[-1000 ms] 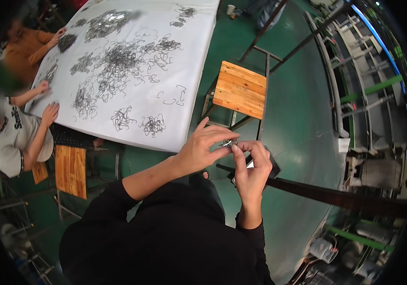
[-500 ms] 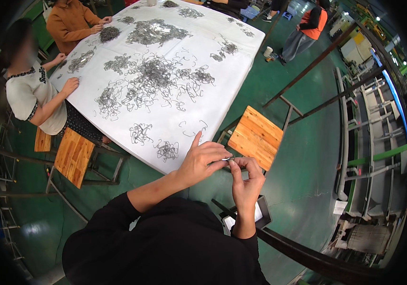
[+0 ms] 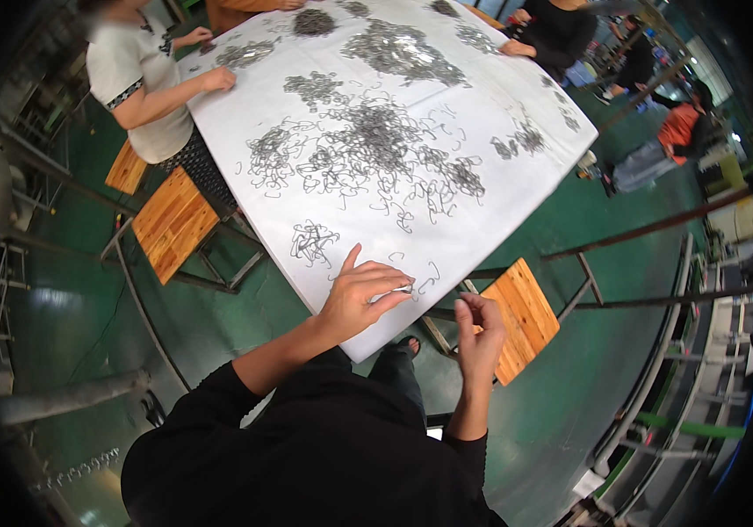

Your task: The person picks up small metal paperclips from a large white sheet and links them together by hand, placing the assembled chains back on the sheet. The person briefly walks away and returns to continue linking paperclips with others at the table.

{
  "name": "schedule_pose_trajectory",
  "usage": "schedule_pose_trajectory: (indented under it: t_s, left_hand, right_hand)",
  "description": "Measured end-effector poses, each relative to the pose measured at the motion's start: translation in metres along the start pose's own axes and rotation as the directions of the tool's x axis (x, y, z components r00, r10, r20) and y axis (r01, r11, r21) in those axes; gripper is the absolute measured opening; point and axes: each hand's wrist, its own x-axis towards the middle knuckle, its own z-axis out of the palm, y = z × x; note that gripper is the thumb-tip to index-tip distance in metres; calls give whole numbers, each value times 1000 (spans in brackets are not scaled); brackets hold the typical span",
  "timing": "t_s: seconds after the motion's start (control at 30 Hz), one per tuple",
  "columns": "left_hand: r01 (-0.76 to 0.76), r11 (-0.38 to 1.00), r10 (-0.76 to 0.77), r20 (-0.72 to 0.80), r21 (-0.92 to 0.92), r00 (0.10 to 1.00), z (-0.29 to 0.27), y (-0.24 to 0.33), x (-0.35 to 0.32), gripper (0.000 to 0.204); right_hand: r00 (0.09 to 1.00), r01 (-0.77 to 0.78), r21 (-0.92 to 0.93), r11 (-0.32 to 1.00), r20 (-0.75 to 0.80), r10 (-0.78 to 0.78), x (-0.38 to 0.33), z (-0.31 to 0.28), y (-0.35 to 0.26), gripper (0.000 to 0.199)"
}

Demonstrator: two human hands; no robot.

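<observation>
My left hand [image 3: 360,300] is over the near corner of the white-covered table [image 3: 341,206], its index finger raised. Between its thumb and fingers it pinches a small shiny metal piece [image 3: 408,287], mostly hidden. My right hand [image 3: 480,341] is apart from it, to the right and off the table edge. Its fingers are curled towards the thumb, and whatever they might hold cannot be made out. A few loose bent wire hooks [image 3: 429,279] lie just beyond my left fingertips. A small tangle of wire hooks [image 3: 313,241] lies to the left, and a large spread pile [image 3: 381,136] covers the middle.
A wooden stool [image 3: 526,316] stands at the right of the table, another wooden stool [image 3: 174,224] at the left. A person in a white top [image 3: 135,75] works at the left edge, a person in black [image 3: 561,35] at the far side. Metal racks [image 3: 684,369] line the right.
My hands have come apart; the right one no longer touches the piece in the left. The view has shifted, so the table and people appear further right.
</observation>
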Motion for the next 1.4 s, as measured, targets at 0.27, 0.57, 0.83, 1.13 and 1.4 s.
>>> schedule_pose_trajectory:
  t_s: [0.27, 0.57, 0.83, 1.13, 1.4]
  left_hand:
    - [214, 974, -180, -316, 74, 932, 18, 9, 15, 21]
    - [455, 887, -350, -528, 80, 774, 78, 41, 48, 13]
    - [335, 922, -207, -482, 195, 851, 103, 75, 91, 14]
    - [307, 920, -190, -408, 244, 893, 128, 94, 101, 18]
    - [321, 921, -207, -419, 222, 884, 125, 91, 97, 16]
  right_hand:
    - [835, -524, -609, 596, -231, 499, 18, -105, 330, 56]
    - [384, -912, -156, 380, 5, 923, -10, -210, 544, 68]
    - [204, -978, 68, 198, 102, 974, -33, -195, 525, 60]
    - [299, -950, 94, 297, 3, 954, 18, -235, 545, 53]
    - [249, -965, 106, 240, 78, 965, -45, -276, 551, 65]
